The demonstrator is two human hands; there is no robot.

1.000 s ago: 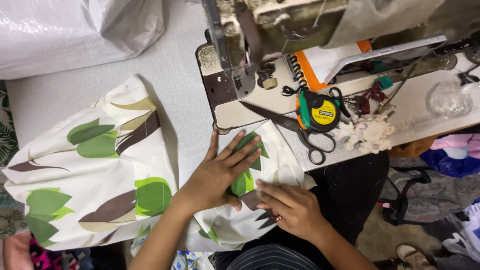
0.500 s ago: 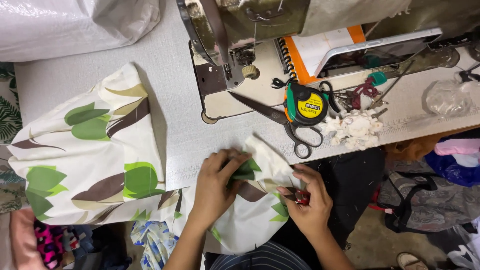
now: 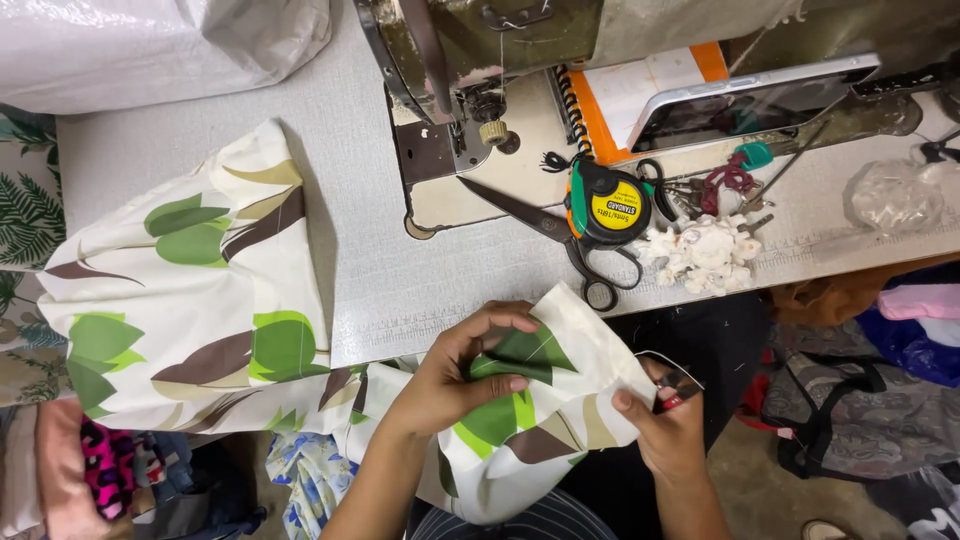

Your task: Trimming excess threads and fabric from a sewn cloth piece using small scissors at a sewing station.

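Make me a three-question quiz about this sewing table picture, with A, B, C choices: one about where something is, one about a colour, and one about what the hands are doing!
1. Where do the scissors lie?
A. On the table beside the tape measure
B. On the floor
C. In the left hand

2. What colour are the big leaves on the cloth?
A. Red
B. Green and brown
C. Blue

3. What are the hands doing?
A. Resting flat on the table
B. Both gripping the cloth
C. Holding the notebook

Answers:
1. A, the scissors sit on the grey table with their handles under the yellow tape measure.
2. B, green and brown leaves show on the cream cloth.
3. B, the left hand pinches a fold and the right hand holds the edge, with a small red-handled tool tucked in it.
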